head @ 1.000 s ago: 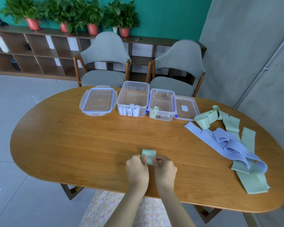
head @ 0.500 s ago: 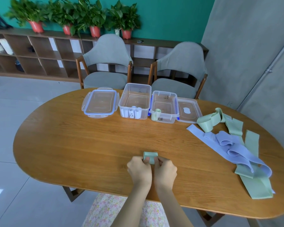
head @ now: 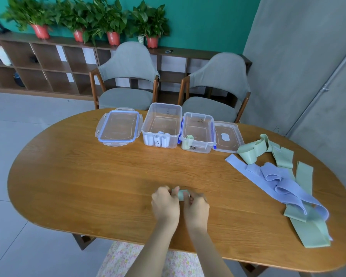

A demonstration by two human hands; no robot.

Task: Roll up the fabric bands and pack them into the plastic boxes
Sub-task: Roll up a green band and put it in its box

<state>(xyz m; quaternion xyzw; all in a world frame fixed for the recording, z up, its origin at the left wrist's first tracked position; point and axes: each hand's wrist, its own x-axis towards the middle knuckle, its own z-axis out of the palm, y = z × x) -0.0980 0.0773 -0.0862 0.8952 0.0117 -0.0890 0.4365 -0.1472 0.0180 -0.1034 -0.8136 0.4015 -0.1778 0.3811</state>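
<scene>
Gripping green roll (head: pixel 181 194) | left hand (head: pixel 165 203); right hand (head: pixel 196 206) | on table (head: pixel 88 186)

I count two hands, my left hand (head: pixel 165 203) and my right hand (head: pixel 196 206), side by side, with one small green roll (head: pixel 182 194) between their fingers. Beyond my hands I see two open plastic boxes: the left box (head: pixel 161 125) holds about three white rolls (head: pixel 158 139), the right box (head: pixel 198 132) one green roll (head: pixel 186 141). Two lids lie flat, one lid (head: pixel 119 125) left of the boxes, the other lid (head: pixel 227 136) right. Off to the right of my right hand lie loose bands: one blue band (head: pixel 276 180) and, as far as I can tell, three green bands (head: pixel 304 170). Farther off I count two chairs (head: pixel 128 76) and five potted plants (head: pixel 113 21).
</scene>
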